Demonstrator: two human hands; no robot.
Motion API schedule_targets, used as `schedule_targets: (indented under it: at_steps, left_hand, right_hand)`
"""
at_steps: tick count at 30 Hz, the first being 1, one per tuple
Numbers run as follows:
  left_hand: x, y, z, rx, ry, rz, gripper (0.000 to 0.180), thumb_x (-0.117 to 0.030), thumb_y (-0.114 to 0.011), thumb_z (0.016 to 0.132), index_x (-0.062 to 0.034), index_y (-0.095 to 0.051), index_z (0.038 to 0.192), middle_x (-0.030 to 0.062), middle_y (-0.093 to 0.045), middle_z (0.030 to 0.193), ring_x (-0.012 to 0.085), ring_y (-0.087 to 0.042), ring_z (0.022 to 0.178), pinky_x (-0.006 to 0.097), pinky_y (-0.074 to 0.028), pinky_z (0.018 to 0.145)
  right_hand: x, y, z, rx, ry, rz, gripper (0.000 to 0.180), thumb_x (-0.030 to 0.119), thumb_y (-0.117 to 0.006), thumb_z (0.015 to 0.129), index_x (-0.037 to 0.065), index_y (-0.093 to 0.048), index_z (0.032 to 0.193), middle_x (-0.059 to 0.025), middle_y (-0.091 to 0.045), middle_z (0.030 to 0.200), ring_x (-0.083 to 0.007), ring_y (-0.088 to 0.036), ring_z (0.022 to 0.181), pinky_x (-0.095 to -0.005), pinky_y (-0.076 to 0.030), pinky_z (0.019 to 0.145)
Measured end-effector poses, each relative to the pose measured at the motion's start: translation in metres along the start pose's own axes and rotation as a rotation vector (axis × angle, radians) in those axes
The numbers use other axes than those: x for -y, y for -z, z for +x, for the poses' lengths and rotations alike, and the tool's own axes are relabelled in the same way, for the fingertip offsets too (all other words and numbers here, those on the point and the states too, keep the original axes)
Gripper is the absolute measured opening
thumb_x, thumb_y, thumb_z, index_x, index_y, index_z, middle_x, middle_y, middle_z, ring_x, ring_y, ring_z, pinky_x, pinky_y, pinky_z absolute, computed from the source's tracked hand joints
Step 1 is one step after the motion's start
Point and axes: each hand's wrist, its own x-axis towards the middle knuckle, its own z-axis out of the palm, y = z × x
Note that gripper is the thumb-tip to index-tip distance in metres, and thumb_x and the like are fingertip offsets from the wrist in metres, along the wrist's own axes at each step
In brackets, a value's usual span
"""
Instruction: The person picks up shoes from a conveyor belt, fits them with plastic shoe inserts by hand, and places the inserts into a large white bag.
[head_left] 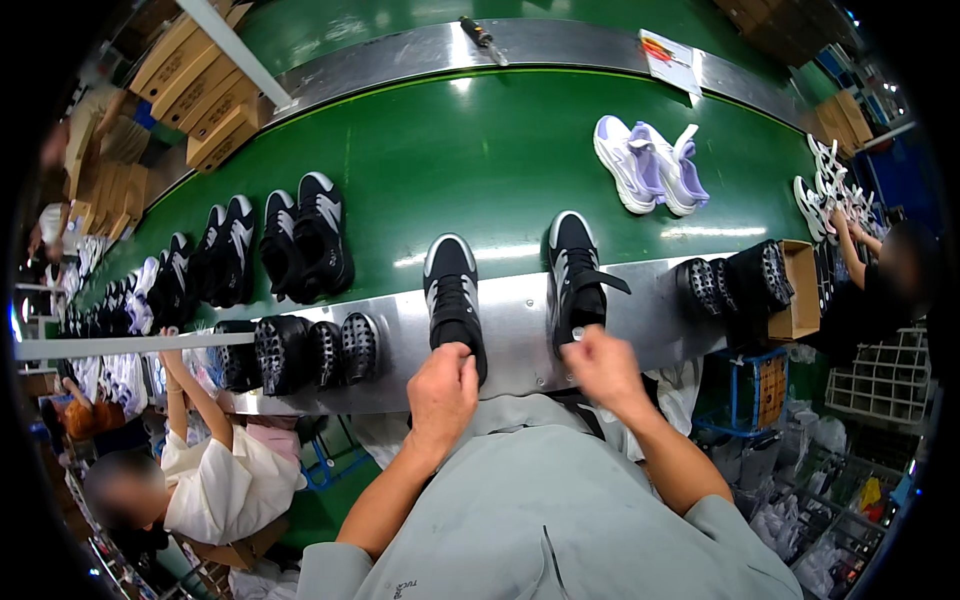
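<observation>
Two black-and-grey sneakers stand before me on the metal bench edge, toes pointing away. The left sneaker (452,290) has its strap lying across it. On the right sneaker (573,265) the strap hangs loose, sticking out to the right. My left hand (443,395) is closed at the heel collar of the left sneaker, thumb and forefinger pressed together there. Blurred by motion, my right hand (605,372) is curled at the heel opening of the right sneaker; what its fingers hold, if anything, is hidden.
White-and-lilac sneakers (650,170) sit on the green belt (470,150); black sneakers (305,235) line its left side. Studded black rolls (285,355) stand left, more beside a cardboard box (797,290) right. A screwdriver (483,38) lies on the far ledge. Co-workers sit at both sides.
</observation>
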Motion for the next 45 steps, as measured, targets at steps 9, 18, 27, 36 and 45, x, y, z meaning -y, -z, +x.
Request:
schedule_targets:
  at_steps: [9, 18, 27, 36, 45]
  left_hand:
    - [-0.061, -0.108, 0.049, 0.374, -0.047, 0.082, 0.034, -0.033, -0.065, 0.090, 0.0003, -0.071, 0.088, 0.0212, -0.067, 0.090, 0.0411, -0.062, 0.087, 0.052, -0.049, 0.077]
    - [-0.058, -0.122, 0.060, 0.395, 0.015, 0.253, 0.040, -0.039, -0.069, 0.087, 0.0005, -0.072, 0.082, 0.0183, -0.070, 0.084, 0.0365, -0.059, 0.090, 0.046, -0.042, 0.083]
    - [-0.044, -0.125, 0.064, 0.318, 0.375, -0.041, 0.040, -0.036, -0.071, 0.084, 0.0045, -0.073, 0.086, 0.0237, -0.070, 0.078, 0.0401, -0.069, 0.074, 0.043, -0.053, 0.071]
    - [-0.040, -0.123, 0.065, 0.287, 0.510, -0.207, 0.039, -0.034, -0.072, 0.085, 0.0048, -0.074, 0.086, 0.0191, -0.070, 0.070, 0.0291, -0.069, 0.064, 0.039, -0.052, 0.067]
    - [-0.046, -0.129, 0.056, 0.226, 0.474, -0.059, 0.040, -0.035, -0.072, 0.084, 0.0055, -0.073, 0.083, 0.0211, -0.070, 0.072, 0.0341, -0.070, 0.067, 0.042, -0.053, 0.067]
  right_hand:
    - [-0.038, -0.066, 0.027, 0.152, -0.320, 1.102, 0.025, 0.022, -0.060, 0.099, 0.003, -0.051, 0.084, -0.0082, -0.060, 0.075, -0.0161, -0.059, 0.060, -0.0309, -0.048, 0.050]
    - [-0.052, -0.081, 0.042, 0.336, -0.280, 1.147, 0.020, 0.020, -0.061, 0.097, 0.001, -0.054, 0.098, -0.0081, -0.061, 0.081, -0.0160, -0.060, 0.062, -0.0293, -0.052, 0.053]
    - [-0.097, -0.013, 0.051, 0.026, -0.417, 1.572, 0.021, 0.028, -0.064, 0.099, 0.007, -0.064, 0.095, -0.0009, -0.062, 0.083, -0.0089, -0.056, 0.066, -0.0230, -0.045, 0.053]
    - [-0.076, -0.014, 0.066, 0.186, -0.344, 1.528, 0.014, 0.017, -0.071, 0.091, 0.004, -0.065, 0.091, -0.0012, -0.058, 0.074, -0.0061, -0.049, 0.057, -0.0211, -0.036, 0.044]
    - [-0.080, -0.056, 0.059, 0.238, -0.526, 1.376, 0.013, 0.016, -0.070, 0.091, 0.007, -0.062, 0.084, -0.0002, -0.056, 0.070, -0.0069, -0.046, 0.053, -0.0220, -0.034, 0.041]
